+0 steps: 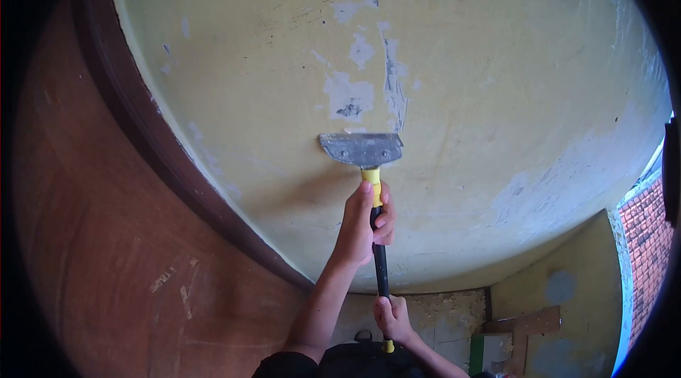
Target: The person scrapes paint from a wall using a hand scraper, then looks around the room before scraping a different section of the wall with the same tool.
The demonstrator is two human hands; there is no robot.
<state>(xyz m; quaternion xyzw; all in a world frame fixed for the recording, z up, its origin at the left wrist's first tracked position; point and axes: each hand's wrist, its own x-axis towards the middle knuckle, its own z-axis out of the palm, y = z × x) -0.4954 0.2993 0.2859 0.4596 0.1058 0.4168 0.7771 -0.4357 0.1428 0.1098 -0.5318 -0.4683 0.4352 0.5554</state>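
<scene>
A long-handled scraper (360, 149) has a wide grey metal blade, a yellow collar and a black shaft. Its blade edge is at the yellowish wall (468, 94), just below patches where the paint is gone and pale grey shows. My left hand (363, 222) is wrapped round the upper handle near the yellow collar, with the thumb along it. Lower down, my right hand (394, 319) grips the black shaft close to its yellow end. Both hands are closed on the tool.
A reddish-brown wooden panel (142, 236) with a dark curved-looking frame (152, 123) borders the wall on the left. Debris lies on the floor (447, 314) below. At the right, an opening shows a tiled roof (647, 229); brown boards (528, 323) stand near the lower right.
</scene>
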